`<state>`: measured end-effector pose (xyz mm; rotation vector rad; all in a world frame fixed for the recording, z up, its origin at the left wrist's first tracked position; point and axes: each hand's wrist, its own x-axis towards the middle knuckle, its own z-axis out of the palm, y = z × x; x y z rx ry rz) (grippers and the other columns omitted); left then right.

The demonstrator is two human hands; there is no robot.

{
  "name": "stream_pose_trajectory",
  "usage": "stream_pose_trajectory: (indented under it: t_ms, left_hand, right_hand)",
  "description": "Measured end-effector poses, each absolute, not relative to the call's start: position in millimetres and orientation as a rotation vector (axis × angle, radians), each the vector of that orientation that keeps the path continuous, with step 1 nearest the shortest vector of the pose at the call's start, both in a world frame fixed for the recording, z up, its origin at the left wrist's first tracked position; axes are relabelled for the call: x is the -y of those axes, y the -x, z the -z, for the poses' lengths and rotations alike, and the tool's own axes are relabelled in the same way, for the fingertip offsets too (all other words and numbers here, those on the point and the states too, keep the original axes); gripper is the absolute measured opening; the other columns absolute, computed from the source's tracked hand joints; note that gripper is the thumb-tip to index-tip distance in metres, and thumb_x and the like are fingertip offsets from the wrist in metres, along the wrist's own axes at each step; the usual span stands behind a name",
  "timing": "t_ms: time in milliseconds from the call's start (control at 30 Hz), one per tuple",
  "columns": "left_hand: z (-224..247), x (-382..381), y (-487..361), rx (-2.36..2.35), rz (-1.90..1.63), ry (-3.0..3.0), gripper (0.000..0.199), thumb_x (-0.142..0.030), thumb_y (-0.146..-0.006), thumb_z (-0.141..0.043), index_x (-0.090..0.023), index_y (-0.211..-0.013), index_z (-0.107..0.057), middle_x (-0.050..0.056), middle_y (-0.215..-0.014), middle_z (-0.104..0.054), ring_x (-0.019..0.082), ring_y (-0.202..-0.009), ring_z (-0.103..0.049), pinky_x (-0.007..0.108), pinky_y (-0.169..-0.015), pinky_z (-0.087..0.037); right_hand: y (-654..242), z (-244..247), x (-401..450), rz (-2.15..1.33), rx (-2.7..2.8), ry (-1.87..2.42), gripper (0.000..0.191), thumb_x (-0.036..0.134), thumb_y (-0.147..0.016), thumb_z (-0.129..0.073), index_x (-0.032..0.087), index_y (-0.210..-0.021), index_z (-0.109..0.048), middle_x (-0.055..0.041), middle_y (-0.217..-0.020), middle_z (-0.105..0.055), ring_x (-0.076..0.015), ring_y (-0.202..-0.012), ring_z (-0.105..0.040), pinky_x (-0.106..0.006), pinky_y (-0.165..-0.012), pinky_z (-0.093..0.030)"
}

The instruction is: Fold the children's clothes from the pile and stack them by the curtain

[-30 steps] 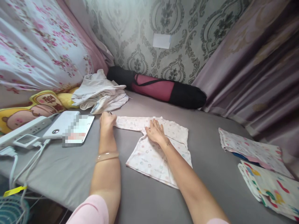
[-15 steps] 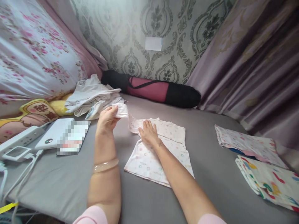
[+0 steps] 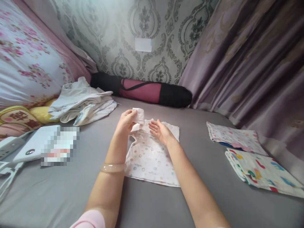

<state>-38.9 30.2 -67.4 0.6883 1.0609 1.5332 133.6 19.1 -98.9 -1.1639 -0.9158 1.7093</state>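
A small white shirt (image 3: 152,158) with a faint pastel print lies spread on the grey bed, its upper part partly folded. My left hand (image 3: 127,121) pinches the end of the shirt's sleeve, lifted above the cloth and bent in toward the middle. Over the upper right of the shirt hovers my right hand (image 3: 162,131), fingers stretched out and palm turned to the left, gripping nothing. My forearms hide the shirt's side edges in part.
Folded printed clothes (image 3: 237,137) and a colourful folded cloth (image 3: 263,172) lie at right. Crumpled pale clothes (image 3: 82,99) sit back left, near a white power bank (image 3: 36,144) and a power strip (image 3: 10,147). A black-and-maroon long bag (image 3: 141,91) lies along the wall.
My left hand has carried the sleeve end rightward, in over the shirt. My right hand has come up off the cloth and turned its palm leftward. The view has shifted to the right.
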Motion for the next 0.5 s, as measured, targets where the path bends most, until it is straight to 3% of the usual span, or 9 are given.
stream_pose_trajectory:
  t_ms: [133,333,500]
  left_hand:
    - [81.3,-33.2,14.8,-0.998,-1.484,-0.726,0.035,-0.034,-0.056,-0.083,-0.015,-0.074,-0.059,-0.002,-0.063,-0.059,0.011,-0.055,-0.055,0.023,-0.053,-0.047]
    - [101.5,-30.4,-16.7,-1.007,-1.327,-0.901,0.029,-0.041,-0.072,-0.075,-0.016,-0.082,-0.064,0.001,-0.069,-0.062,0.012,-0.062,-0.058,0.022,-0.058,-0.047]
    - [102.5,-27.4,-31.5,-0.924,-1.056,-0.907,0.045,-0.058,-0.086,-0.057,-0.014,-0.092,-0.068,0.012,-0.098,-0.072,0.023,-0.094,-0.067,0.031,-0.082,-0.053]
  right_hand:
    - [-153.0,97.2,-14.9,-1.76,0.76,1.186,0.042,0.042,-0.103,-0.03,0.014,-0.111,-0.06,-0.0152,-0.129,-0.062,-0.0166,-0.106,-0.065,-0.032,-0.095,-0.05]
    - [-157.1,100.9,-16.0,-1.744,0.865,1.194,0.05,0.048,-0.101,-0.022,0.016,-0.109,-0.059,-0.0127,-0.113,-0.069,-0.0177,-0.098,-0.068,-0.031,-0.087,-0.054]
    - [-158.2,102.9,-16.8,-1.718,0.912,1.24,0.059,0.054,-0.1,-0.014,0.017,-0.105,-0.06,-0.0129,-0.106,-0.071,-0.0204,-0.099,-0.068,-0.033,-0.084,-0.055]
